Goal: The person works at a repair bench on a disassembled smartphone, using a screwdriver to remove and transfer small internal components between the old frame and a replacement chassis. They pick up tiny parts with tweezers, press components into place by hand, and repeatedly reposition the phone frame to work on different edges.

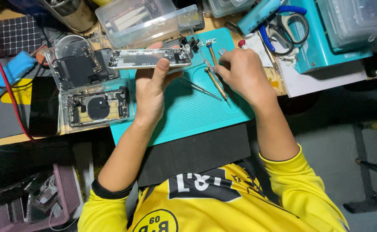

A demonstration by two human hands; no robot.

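While the left hand [150, 88] grips an opened phone [150, 58], a clear tray [95, 105] holds another.

We find bare teal mat [188, 116] open below our hands. Ahead, the clear plastic box [147, 19] blocks the way; to the left, the opened phone shells [91, 88] crowd the tabletop; screwdrivers [216, 81] and tweezers [201, 89] lie across the middle of the mat.

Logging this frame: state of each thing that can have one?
opened phone frame: held in left hand, insides exposed
right hand: on the mat, by the screwdriver
tweezers: lying on teal mat
two opened phones: lying flat, backs off
clear plastic box: lid open
scissors: blades hidden
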